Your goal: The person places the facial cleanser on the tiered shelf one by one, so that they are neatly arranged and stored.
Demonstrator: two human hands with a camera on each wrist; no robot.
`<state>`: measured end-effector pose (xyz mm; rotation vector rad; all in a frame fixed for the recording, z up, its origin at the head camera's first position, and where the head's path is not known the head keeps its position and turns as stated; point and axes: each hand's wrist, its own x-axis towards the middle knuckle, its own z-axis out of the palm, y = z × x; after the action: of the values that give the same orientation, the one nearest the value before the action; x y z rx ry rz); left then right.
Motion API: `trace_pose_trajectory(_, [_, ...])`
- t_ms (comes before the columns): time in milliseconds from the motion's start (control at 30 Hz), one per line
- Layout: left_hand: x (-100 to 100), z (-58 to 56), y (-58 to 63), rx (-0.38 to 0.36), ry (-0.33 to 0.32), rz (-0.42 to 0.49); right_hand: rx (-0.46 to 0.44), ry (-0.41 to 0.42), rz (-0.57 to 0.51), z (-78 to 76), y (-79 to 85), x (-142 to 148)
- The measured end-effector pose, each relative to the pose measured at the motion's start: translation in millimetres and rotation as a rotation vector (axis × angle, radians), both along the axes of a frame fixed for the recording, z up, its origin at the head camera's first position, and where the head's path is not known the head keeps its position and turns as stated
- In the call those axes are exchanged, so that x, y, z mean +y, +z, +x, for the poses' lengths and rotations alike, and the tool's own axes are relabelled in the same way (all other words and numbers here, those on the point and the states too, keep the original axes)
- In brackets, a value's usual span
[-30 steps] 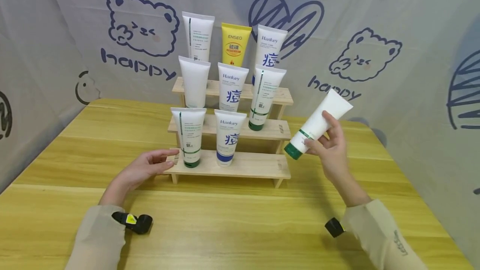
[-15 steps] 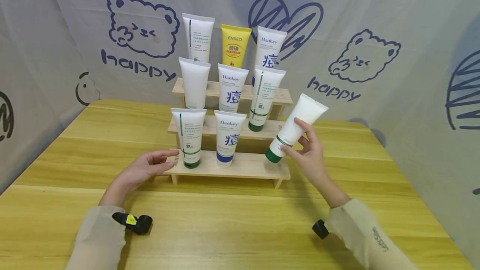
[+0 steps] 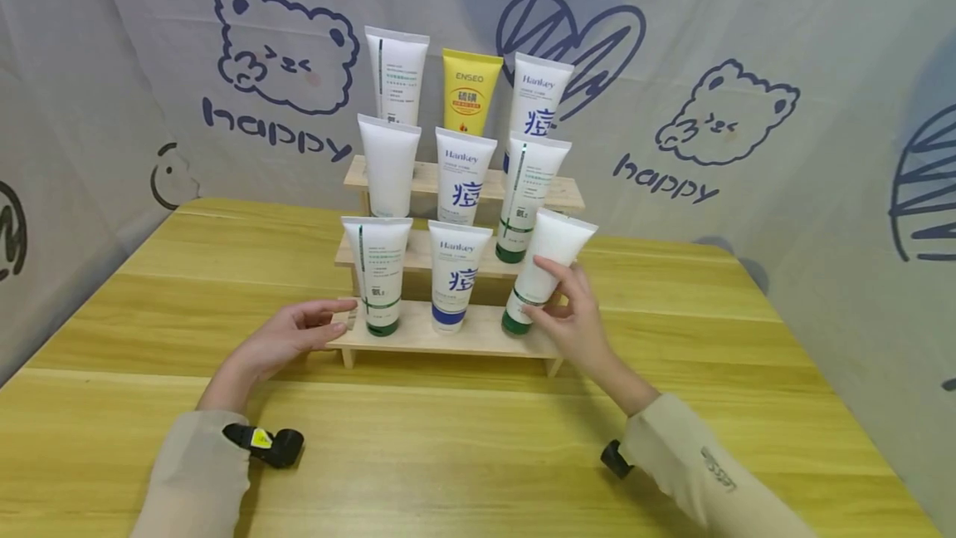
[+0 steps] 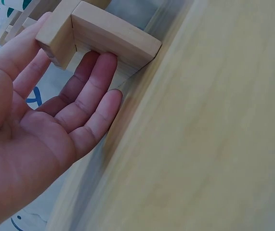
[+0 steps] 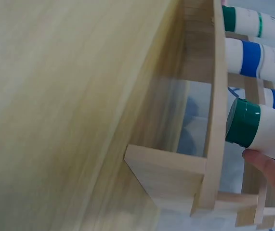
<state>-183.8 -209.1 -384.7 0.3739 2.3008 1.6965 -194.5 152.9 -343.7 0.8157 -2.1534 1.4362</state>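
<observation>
My right hand (image 3: 578,318) pinches a white squeeze tube (image 3: 548,260) with a green cap (image 5: 243,122). It is cap down and tilted right, at the right part of the bottom step; the right wrist view shows the cap very close to the board. On that step stand a green-capped tube (image 3: 382,272) and a blue-banded Hankey tube (image 3: 457,272). At the step's left end, my left hand (image 3: 287,335) holds the wooden stand (image 3: 448,340). In the left wrist view its fingers (image 4: 101,72) reach under the board against the leg.
The middle step bears a plain white tube (image 3: 388,164), a Hankey tube (image 3: 463,177) and a green-capped tube (image 3: 530,198). Behind, the top step carries a white tube (image 3: 398,73), a yellow tube (image 3: 470,94) and another Hankey tube (image 3: 539,94). A printed cloth (image 3: 672,23) hangs behind the table (image 3: 448,455).
My right hand has carried the white tube leftward and slightly down, from right of the stand to over its bottom step. The tube leans less now. My left hand stays put.
</observation>
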Motion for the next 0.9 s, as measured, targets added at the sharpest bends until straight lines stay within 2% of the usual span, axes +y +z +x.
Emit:
trace_pose_trajectory(400, [1.3,-0.7,0.1,-0.002,-0.008,0.008,0.057,0.030,0.080,3.2,-6.4,-13.5])
trace_pose_trajectory(700, [0.1,-0.6,-1.8,0.003,-0.004,0.022,0.047,0.080,0.121,3.5,-5.2,-11.8])
trace_pose_trajectory(900, [2.4,2.4,4.8,0.008,0.005,-0.022,0.036,0.072,0.152,4.2,-5.5,-9.2])
